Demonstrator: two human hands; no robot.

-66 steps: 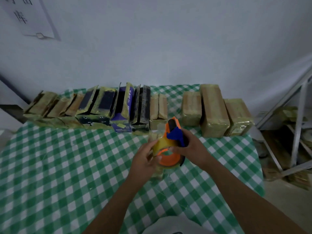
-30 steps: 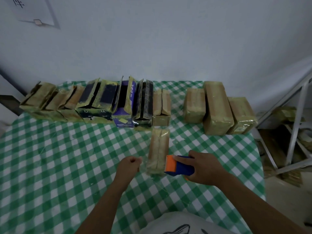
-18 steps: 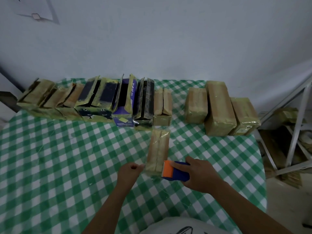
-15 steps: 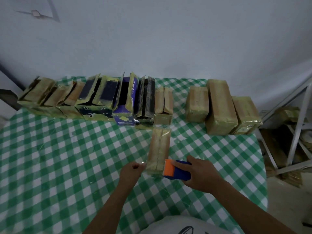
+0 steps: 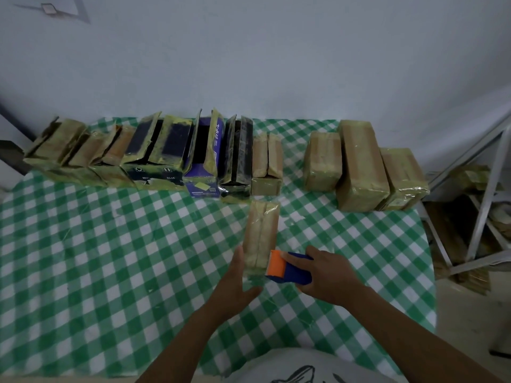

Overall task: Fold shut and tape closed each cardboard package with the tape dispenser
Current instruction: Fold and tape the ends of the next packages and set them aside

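Observation:
A narrow brown cardboard package [image 5: 262, 234] lies lengthwise on the checked table in front of me, its two top flaps folded together. My right hand [image 5: 329, 275] grips the blue and orange tape dispenser [image 5: 286, 268], whose orange end sits against the package's near right corner. My left hand [image 5: 235, 283] is spread, its straight fingers touching the package's near left side and thumb pointing under the near end.
A row of open-flapped boxes [image 5: 154, 156] lines the far left of the green checked table [image 5: 110, 258]. Three taped brown packages [image 5: 359, 167] stand far right. A metal rack [image 5: 486, 205] stands off the table's right edge.
My left hand has uncurled from a loose fist and spread against the package's near end. The dispenser, earlier raised in both hands, now lies low at the package's near right corner.

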